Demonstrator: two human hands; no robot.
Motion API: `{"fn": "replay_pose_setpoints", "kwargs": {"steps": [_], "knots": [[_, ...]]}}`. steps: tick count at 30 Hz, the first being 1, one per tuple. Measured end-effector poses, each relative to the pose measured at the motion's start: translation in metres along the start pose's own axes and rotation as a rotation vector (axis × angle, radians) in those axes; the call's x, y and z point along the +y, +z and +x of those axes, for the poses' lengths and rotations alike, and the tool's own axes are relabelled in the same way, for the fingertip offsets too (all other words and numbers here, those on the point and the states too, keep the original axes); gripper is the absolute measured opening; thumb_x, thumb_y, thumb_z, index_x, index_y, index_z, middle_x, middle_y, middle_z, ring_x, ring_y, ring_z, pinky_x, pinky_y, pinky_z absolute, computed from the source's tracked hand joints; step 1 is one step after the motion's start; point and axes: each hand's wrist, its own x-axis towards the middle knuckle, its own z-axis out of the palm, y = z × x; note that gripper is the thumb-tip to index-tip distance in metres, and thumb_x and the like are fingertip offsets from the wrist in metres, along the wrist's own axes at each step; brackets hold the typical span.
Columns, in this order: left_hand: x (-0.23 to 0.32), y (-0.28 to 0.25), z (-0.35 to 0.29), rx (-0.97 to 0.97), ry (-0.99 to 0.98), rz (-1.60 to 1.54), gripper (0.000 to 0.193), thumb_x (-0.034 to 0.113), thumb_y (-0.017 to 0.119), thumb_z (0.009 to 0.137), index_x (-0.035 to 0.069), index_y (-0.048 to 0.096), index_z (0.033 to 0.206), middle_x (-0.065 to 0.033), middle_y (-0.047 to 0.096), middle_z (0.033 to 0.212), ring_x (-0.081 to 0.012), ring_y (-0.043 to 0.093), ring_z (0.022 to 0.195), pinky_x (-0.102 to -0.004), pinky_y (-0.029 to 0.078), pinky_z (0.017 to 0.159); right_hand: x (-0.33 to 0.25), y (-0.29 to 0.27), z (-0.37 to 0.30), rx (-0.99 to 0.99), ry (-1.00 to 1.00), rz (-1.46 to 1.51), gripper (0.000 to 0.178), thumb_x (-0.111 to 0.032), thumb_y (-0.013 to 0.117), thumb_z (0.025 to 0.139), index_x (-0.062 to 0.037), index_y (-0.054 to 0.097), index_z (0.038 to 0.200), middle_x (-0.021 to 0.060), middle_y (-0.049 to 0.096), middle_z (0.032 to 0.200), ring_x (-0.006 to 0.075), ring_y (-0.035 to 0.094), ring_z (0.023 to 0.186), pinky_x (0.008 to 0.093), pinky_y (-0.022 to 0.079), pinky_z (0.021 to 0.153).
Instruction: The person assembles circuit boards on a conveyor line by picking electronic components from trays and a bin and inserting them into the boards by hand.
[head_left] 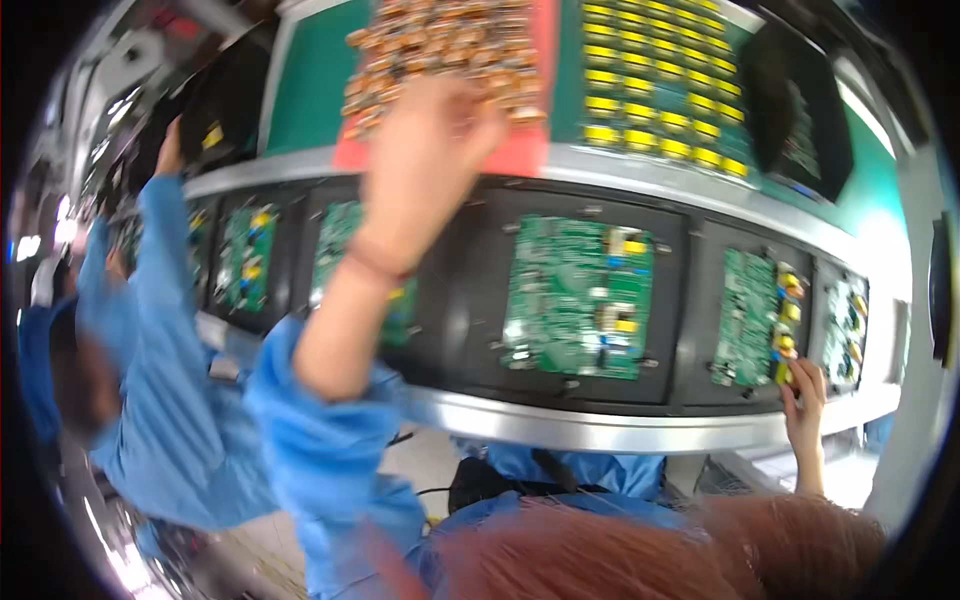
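Observation:
My left hand reaches up and rests on a pile of several small copper-coloured coils lying on a red tray. Its fingers curl down into the pile, blurred, so I cannot tell whether they hold a coil. My right hand is low at the right. Its fingertips touch the yellow parts at the lower right corner of a green circuit board in a black carrier. Another green circuit board sits in the black carrier straight ahead, between my two arms.
Rows of yellow components lie on a green mat behind the conveyor's metal rail. More boards sit in carriers to the left and one to the far right. A co-worker in a blue coat reaches up at the left.

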Motion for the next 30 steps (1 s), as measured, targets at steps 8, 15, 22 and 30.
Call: {"fn": "replay_pose_setpoints", "kwargs": {"steps": [8,15,22,30], "knots": [[0.029,-0.037,-0.058,-0.185,-0.500,-0.450,0.011,0.010,0.054,0.091,0.000,0.058,0.095,-0.0022,0.058,0.087,-0.0084,0.055,0.078,-0.0233,0.044,0.069,0.004,-0.005,0.016,0.050,-0.200,-0.178,0.040,0.001,0.065,0.078,-0.0026,0.059,0.117,0.0146,0.055,0.112,0.0286,0.060,0.096,0.0333,0.052,0.079],[0.030,-0.024,-0.065,-0.322,-0.578,-0.643,0.014,0.012,0.051,0.091,0.000,0.054,0.097,-0.0078,0.059,0.093,-0.0111,0.056,0.071,-0.0247,0.046,0.067,0.029,-0.016,0.020,0.028,-0.368,-0.198,0.039,-0.007,0.067,0.079,-0.0009,0.056,0.116,0.0122,0.055,0.110,0.0244,0.061,0.091,0.0318,0.054,0.074],[0.062,0.000,-0.066,-0.363,-0.656,-0.756,0.008,0.007,0.054,0.088,0.002,0.051,0.092,-0.0087,0.060,0.093,-0.0160,0.063,0.074,-0.0294,0.054,0.066,0.031,-0.019,0.020,0.049,-0.306,-0.035,0.032,-0.005,0.067,0.078,-0.0040,0.059,0.109,0.0114,0.054,0.109,0.0265,0.060,0.091,0.0347,0.053,0.075],[0.077,-0.001,-0.070,-0.558,-0.673,-0.943,0.008,0.001,0.054,0.088,0.000,0.047,0.093,-0.0136,0.060,0.095,-0.0222,0.066,0.078,-0.0332,0.056,0.071,0.024,-0.027,0.018,-0.013,-0.232,0.000,0.032,-0.005,0.065,0.080,-0.0065,0.059,0.111,0.0132,0.053,0.110,0.0298,0.060,0.089,0.0359,0.053,0.074]]}}
